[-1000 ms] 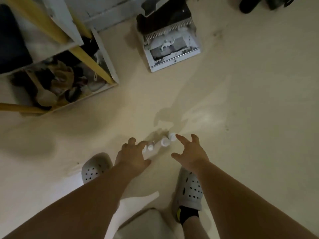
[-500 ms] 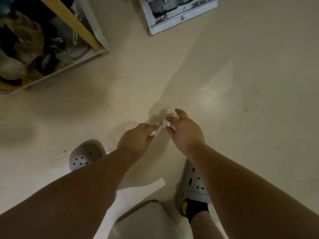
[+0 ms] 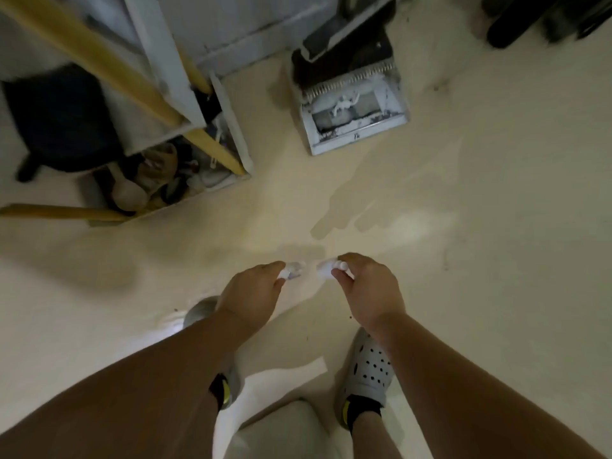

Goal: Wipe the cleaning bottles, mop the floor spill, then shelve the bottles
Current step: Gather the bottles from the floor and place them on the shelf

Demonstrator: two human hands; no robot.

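Floor [image 3: 496,276] spreads below both your hands. Shelf rack [image 3: 165,77] sits well ahead-left of your left hand [image 3: 251,293], its bottom tier cluttered. Dustpan-like tray [image 3: 351,127] is well ahead of your right hand [image 3: 367,286]. Wet patch [image 3: 344,210] is just ahead of both hands. Left hand's fingers are curled, pinching a small bottle [image 3: 292,270] at the tips. Right hand is curled round a white bottle [image 3: 324,269] at its top. Bottles near each other, between the hands.

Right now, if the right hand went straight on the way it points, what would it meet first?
The right hand, gripping small white bottles, points forward-left: only floor shows ahead, then probably the cluttered bottom shelf. Depth unclear.
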